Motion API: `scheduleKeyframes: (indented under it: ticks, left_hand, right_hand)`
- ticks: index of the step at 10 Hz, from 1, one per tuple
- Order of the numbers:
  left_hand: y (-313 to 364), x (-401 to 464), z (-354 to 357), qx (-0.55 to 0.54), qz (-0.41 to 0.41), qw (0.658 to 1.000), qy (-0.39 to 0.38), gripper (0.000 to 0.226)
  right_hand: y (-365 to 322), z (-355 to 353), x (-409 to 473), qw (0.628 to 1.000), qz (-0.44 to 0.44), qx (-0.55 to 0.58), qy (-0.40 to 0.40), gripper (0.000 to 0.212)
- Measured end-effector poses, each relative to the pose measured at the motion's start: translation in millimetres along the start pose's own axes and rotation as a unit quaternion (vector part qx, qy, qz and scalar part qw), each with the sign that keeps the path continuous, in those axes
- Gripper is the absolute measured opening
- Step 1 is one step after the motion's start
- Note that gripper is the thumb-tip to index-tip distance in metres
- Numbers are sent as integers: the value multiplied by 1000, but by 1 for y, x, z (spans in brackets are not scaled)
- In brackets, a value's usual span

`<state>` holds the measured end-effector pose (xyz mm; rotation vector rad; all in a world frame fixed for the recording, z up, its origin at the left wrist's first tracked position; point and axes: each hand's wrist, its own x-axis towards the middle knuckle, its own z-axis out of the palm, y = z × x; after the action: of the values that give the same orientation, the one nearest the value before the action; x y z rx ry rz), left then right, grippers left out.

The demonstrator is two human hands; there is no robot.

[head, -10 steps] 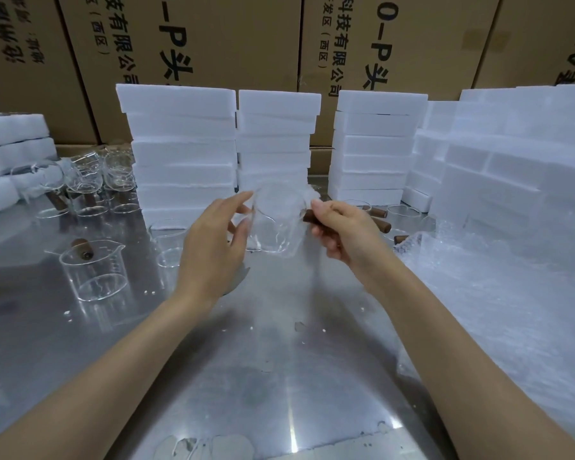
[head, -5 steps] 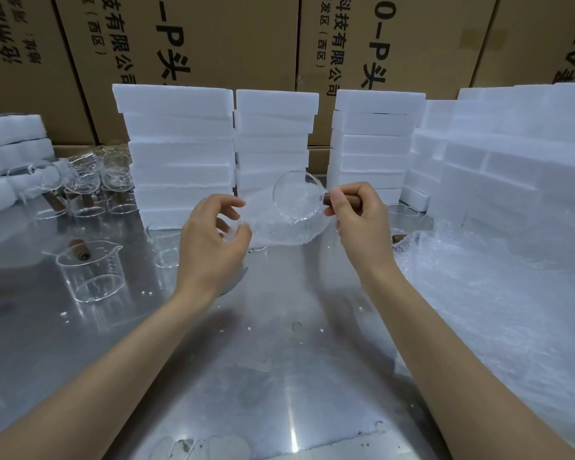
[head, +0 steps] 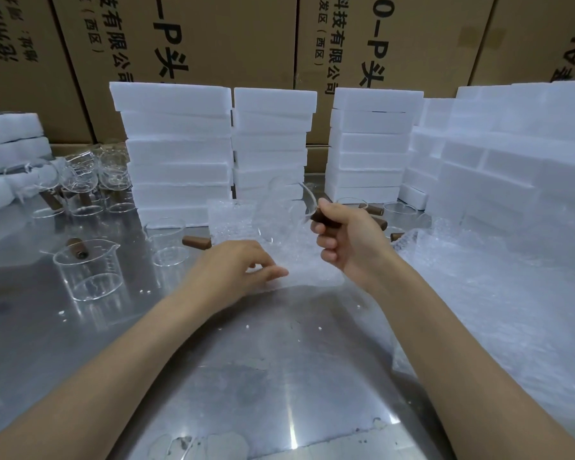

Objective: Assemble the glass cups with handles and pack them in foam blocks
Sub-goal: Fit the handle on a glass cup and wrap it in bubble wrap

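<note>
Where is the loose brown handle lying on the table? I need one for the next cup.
In the head view, the loose brown handle lies on the steel table left of centre, beside a small glass cup and just beyond the left hand.

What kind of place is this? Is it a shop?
Probably not a shop, more likely a packing workshop or warehouse. Big printed cardboard boxes line the back, white foam blocks stand in stacks, and many identical glass cups wait on a metal table.
</note>
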<state>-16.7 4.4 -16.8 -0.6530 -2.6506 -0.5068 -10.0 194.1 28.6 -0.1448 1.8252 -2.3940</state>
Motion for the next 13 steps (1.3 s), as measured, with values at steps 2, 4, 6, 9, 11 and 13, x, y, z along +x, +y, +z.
scheduleKeyframes:
  ticks: [2, 4, 6, 9, 11, 13]
  left_hand:
    - [-2, 2, 5, -205, -113, 972, 6, 26]
    - [0, 9, 2, -333, -178, 918, 122, 44]
    - [1, 9, -6, -386, -197, 869, 237, 14]
    - [23, 6, -19, -294, -70, 877, 373, 9]
    - [52, 0, -19, -231, 43, 892, 386, 15]
    - [88, -13, -9, -185, 206, 901, 335, 22]
  right_hand:
    - [-3, -1, -4, 993, 25, -94, -67, 23]
    - [-1, -5, 0, 983, 2, -180, -31, 21]
    - [-2, -7, 1, 967, -76, -243, -22, 17]
    - [24, 22, -8, 795, -412, -424, 136, 7]
    - [38, 43, -12, 732, -470, -468, 155, 15]
    - [45, 37, -24, 899, -314, -287, 101, 31]
